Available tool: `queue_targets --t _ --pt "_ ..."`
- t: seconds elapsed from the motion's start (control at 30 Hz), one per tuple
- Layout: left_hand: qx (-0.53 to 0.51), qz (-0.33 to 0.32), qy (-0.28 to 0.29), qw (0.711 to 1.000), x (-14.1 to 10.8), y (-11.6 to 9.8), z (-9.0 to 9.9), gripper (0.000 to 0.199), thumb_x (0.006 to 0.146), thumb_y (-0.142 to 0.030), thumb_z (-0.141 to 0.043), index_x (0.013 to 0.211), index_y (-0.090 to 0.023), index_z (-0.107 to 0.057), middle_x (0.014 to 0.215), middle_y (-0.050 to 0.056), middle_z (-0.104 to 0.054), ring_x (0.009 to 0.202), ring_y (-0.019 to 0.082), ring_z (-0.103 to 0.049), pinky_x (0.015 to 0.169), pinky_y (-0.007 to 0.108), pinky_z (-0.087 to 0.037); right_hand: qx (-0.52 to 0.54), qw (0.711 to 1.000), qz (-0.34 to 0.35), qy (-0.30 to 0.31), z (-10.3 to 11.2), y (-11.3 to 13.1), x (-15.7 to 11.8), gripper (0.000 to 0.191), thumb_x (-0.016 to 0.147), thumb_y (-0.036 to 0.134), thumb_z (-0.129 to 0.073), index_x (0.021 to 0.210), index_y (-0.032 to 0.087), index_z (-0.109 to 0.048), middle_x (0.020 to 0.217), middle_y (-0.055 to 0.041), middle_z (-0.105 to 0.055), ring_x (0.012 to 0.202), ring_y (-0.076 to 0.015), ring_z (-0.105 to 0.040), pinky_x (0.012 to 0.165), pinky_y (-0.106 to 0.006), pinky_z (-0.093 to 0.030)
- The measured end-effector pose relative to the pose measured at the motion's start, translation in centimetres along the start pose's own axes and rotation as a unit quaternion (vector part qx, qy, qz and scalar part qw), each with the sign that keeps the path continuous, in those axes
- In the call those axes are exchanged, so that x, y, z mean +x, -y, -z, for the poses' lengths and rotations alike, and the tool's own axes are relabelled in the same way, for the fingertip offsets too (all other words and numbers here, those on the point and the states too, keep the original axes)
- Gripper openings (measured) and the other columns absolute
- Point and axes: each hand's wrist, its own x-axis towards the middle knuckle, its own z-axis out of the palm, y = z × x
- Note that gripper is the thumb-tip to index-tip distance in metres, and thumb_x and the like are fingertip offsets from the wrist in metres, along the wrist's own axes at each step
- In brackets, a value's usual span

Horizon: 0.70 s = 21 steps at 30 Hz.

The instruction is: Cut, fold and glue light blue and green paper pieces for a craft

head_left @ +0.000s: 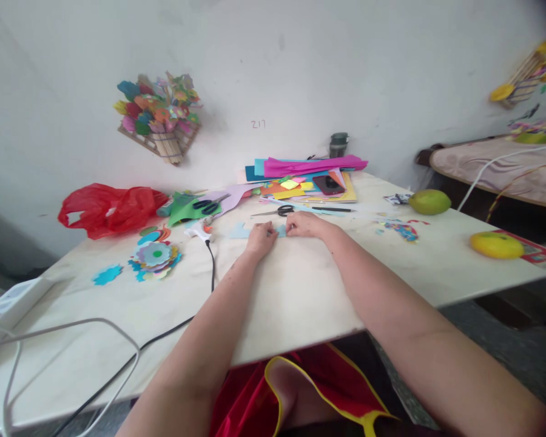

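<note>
- My left hand and right hand curved their fingers over blue paper, just in front of the middle scissors; I couldn't tell whether either pinched it.
- Left of those scissors sat a red bag, its contents hidden.
- Behind them, rightward, stood a dark container, contents unclear.
- Above them, leftward, a stick holder held colourful flowers.

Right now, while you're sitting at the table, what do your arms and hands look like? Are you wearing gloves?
No gloves: my left hand and right hand are bare. My left forearm and right forearm have no sleeves, watch or bracelet showing. Rings would be too small to make out. Below, I'm wearing something red with yellow edging.
</note>
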Motion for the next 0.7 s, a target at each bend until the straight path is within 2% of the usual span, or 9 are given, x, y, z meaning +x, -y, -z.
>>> queue_targets --t 0.1,0.27,0.53,0.7 --pt "0.002 0.003 0.001 1.0 -0.02 -0.07 0.04 0.014 0.076 -0.023 -0.052 0.079 -0.018 -0.064 0.107 0.005 -0.064 0.107 0.018 -0.051 0.093 0.028 -0.038 -0.012 1.0 0.0 0.004 0.02 0.23 0.15 0.014 0.069 0.022 -0.058 0.079 0.021 -0.068 0.089 -0.003 -0.066 0.079 -0.0147 -0.057 0.065 -0.02 -0.037" --pt "-0.009 0.003 0.002 1.0 -0.13 -0.17 0.12 0.012 0.074 -0.024 -0.055 0.08 -0.018 -0.064 0.12 0.006 -0.056 0.108 0.017 -0.05 0.091 0.028 -0.039 -0.013 1.0 -0.002 0.009 -0.32 0.21 0.33 0.013 0.07 0.023 -0.057 0.078 0.02 -0.067 0.087 -0.0029 -0.067 0.079 -0.0147 -0.058 0.062 -0.02 -0.036" --pt "-0.015 -0.02 0.005 1.0 -0.25 0.23 -0.01 0.018 0.072 -0.029 -0.059 0.086 -0.019 -0.064 0.121 0.004 -0.055 0.11 0.017 -0.045 0.092 0.028 -0.039 0.026 0.998 -0.042 0.029 -0.22 0.24 0.08 0.015 0.072 0.022 -0.055 0.082 0.019 -0.065 0.086 -0.0018 -0.067 0.076 -0.0137 -0.058 0.059 -0.019 -0.037" --pt "0.004 -0.034 -0.001 0.999 -0.23 0.15 0.12 0.011 0.073 -0.027 -0.058 0.079 -0.021 -0.065 0.124 0.001 -0.053 0.113 0.018 -0.043 0.095 0.03 -0.037 0.059 0.997 -0.034 0.032 -0.18 0.27 -0.07 0.015 0.073 0.02 -0.055 0.084 0.017 -0.065 0.086 -0.003 -0.067 0.076 -0.0133 -0.057 0.061 -0.019 -0.038"
